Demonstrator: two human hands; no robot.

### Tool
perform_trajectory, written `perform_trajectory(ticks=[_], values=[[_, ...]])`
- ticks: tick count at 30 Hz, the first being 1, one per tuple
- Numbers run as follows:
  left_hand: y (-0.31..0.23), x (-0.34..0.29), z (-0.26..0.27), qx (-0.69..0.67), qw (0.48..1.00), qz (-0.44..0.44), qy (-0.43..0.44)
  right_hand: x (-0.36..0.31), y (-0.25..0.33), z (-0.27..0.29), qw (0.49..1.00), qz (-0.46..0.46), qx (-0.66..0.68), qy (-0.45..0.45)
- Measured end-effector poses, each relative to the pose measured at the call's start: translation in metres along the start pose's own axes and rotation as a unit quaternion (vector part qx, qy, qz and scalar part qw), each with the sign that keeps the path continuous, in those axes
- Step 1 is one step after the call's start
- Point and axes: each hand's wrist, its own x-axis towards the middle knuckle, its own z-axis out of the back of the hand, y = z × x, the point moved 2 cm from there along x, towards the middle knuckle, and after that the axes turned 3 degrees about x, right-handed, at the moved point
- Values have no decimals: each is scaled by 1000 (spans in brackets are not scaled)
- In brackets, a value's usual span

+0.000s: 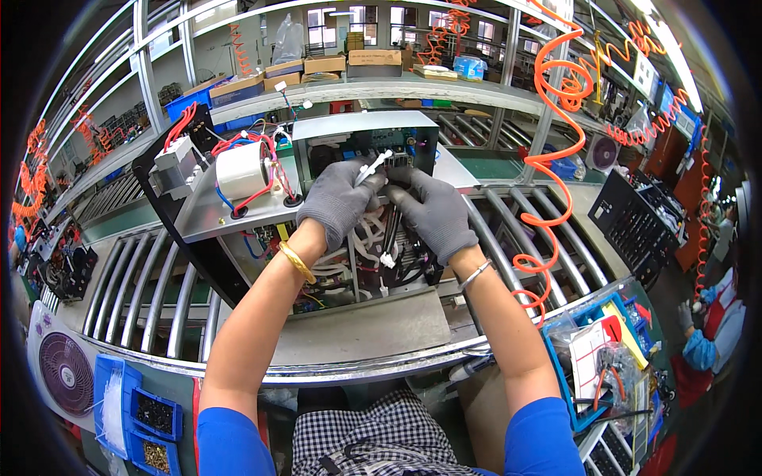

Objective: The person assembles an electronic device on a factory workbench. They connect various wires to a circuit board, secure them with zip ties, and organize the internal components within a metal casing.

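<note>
An open electrical unit with a metal casing [361,121] stands in front of me, full of wiring and circuit boards. My left hand [337,198], in a grey glove, pinches a slim white plastic piece [373,167] at the opening of the casing. Close beside it, my right hand [432,208], gloved too, has its fingers curled together; what they hold is hidden. Black cables [391,230] and pale wires with white connectors [387,259] hang below the hands. On the unit's left part sits a white cylinder [242,169] with red and blue wires.
Roller conveyor tracks [143,285] run to both sides. An orange coiled air hose [548,159] hangs at the right. Blue bins with small screws [156,454] stand lower left, a cluttered blue tray [583,357] lower right. A person's sleeve [701,347] shows far right.
</note>
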Motion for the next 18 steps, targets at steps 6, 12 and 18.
perform_trajectory(ticks=[6, 12, 18], values=[[0, 0, -6, 2, 1000, -12, -1, 7, -9, 5, 993, -63, 79, 60], [5, -7, -4, 43, 996, -52, -53, 12, 5, 8, 990, -33, -135, -26], [32, -9, 1, -156, 977, -126, -73, 16, 1, 4, 984, -40, -158, -71]])
